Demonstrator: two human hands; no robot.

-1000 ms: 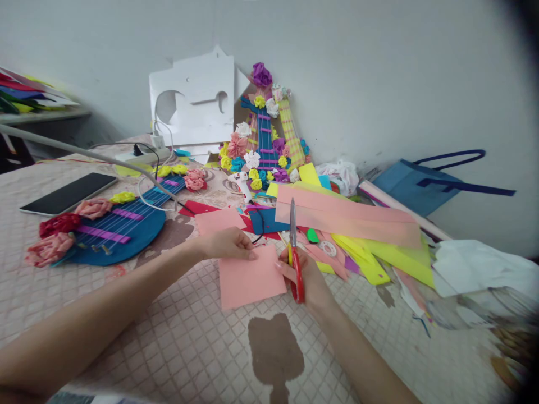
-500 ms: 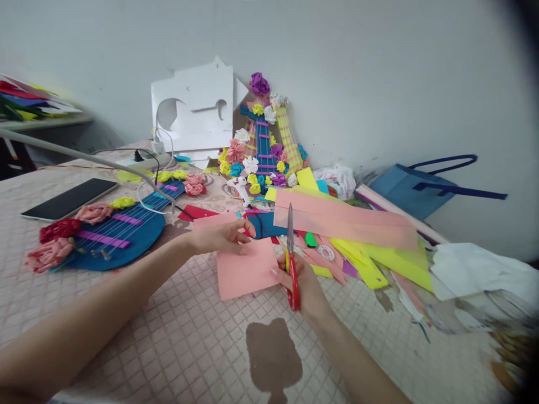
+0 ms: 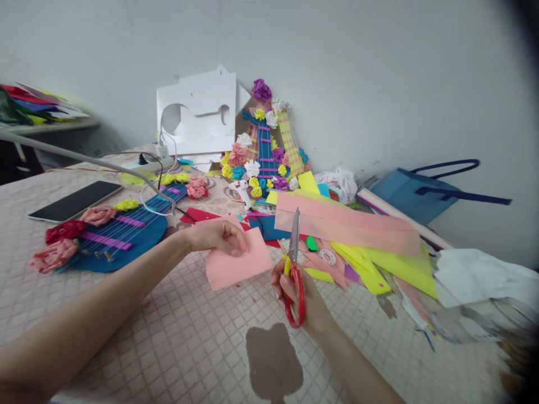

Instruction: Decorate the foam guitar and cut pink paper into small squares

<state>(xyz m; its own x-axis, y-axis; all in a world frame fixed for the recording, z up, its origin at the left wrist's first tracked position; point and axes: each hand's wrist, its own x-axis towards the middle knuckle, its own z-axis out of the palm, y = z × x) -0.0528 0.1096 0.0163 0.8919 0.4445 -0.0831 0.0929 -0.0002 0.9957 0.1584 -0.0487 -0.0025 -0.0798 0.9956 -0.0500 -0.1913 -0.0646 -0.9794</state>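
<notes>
A sheet of pink paper (image 3: 240, 269) lies at a slant over the front of the table, its far part under my left hand (image 3: 219, 238). The fingers of that hand are curled and pinch the sheet near its middle. My right hand (image 3: 305, 292) is closed round the red handles of a pair of scissors (image 3: 293, 247), which also show a yellow part. Their blades point up and away from me, nearly together, to the right of the sheet and apart from it. Beyond the blades lies a long pink strip (image 3: 349, 221).
A blue paper guitar (image 3: 147, 235) with paper flowers and a tablet (image 3: 76, 201) lie on the left. Behind are a glue gun (image 3: 242, 193), flowered guitars (image 3: 265, 146) and white board (image 3: 197, 129). Yellow scraps (image 3: 362, 266) and a blue bag (image 3: 415, 193) are on the right.
My left hand has moved left with the pink sheet and closed more over it. My right hand has let go of the sheet's right edge and drawn back with the scissors.
</notes>
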